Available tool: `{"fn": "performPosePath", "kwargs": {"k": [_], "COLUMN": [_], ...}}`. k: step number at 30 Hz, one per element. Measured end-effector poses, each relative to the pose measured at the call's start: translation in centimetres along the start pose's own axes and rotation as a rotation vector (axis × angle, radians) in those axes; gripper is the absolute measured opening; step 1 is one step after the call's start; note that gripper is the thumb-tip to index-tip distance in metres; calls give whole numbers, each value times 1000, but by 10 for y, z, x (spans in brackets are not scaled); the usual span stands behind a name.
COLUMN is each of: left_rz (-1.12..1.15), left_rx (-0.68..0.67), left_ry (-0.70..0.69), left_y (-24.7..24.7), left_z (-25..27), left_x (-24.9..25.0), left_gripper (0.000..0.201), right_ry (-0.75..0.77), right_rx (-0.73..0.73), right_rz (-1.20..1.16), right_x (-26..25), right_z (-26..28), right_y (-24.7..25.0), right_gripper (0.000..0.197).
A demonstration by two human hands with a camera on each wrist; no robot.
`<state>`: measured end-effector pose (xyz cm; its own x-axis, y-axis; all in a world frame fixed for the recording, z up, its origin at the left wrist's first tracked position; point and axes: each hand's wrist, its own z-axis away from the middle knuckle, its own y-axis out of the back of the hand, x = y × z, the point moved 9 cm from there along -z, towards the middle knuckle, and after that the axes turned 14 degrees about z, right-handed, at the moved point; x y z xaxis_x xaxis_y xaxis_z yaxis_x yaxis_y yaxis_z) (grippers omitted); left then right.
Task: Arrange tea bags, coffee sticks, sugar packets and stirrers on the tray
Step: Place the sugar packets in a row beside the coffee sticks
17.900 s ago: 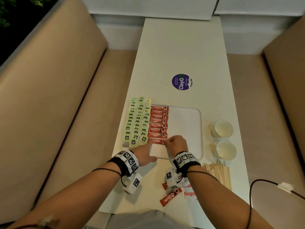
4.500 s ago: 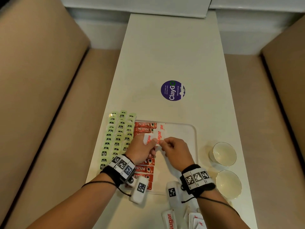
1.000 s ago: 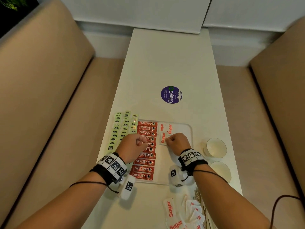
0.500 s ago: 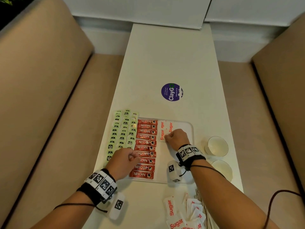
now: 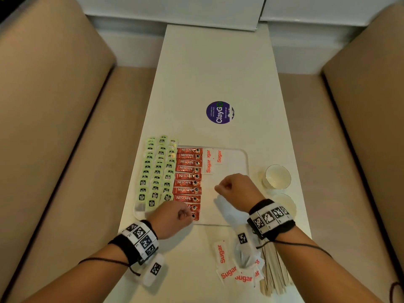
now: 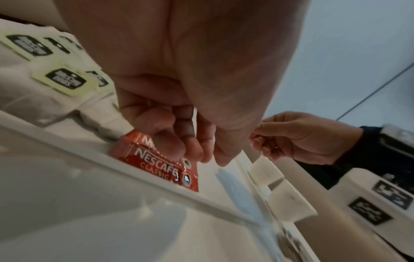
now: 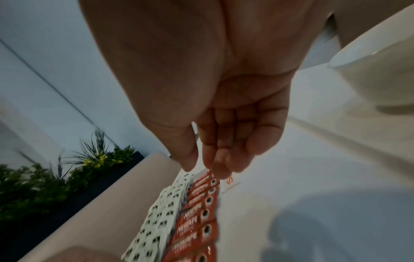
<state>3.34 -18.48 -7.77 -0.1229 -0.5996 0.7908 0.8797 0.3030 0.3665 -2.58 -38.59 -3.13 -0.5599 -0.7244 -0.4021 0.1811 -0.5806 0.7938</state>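
Both hands have pulled back from the placed sugar packets (image 5: 212,160); left hand (image 5: 172,217) and right hand (image 5: 237,189) curl empty, so next fetch loose sugar packets (image 5: 220,254) for the tray (image 5: 242,154).

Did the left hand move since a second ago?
Yes. The left hand slid back toward the person along the column of red coffee sticks, now at the white plastic tray's near edge.
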Motion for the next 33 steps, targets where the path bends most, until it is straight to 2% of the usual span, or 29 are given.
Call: {"fn": "performPosePath", "kwargs": {"k": [3, 7, 12, 20, 28, 30, 33], "left_rz": [-70, -224, -313, -343, -450, -490, -492], "left_rx": [-78, -161, -243, -290, -269, -288, -286], "left_ry": [-31, -47, -75, -90, -119, -130, -126], "left_y": [-18, -44, -78, -112, -125, -132, -137], "left_z": [-1, -3, -2, 8, 7, 8, 9], "left_x": [2, 5, 21, 28, 32, 35, 39], "left_gripper": [7, 13, 29, 52, 68, 69, 60], "right_ry": [25, 25, 71, 21, 44, 53, 70], "right_rx": [-9, -72, -125, -195, -144, -140, -147], "right_rz": [80, 217, 370, 469, 477, 466, 436], "right_x": [5, 23, 45, 85, 83, 80, 76], "right_z": [34, 67, 92, 110, 112, 112, 111], "right_y": [-5, -24, -53, -87, -99, -101, -106], "right_gripper": [22, 27, 33, 51, 47, 46, 44]}}
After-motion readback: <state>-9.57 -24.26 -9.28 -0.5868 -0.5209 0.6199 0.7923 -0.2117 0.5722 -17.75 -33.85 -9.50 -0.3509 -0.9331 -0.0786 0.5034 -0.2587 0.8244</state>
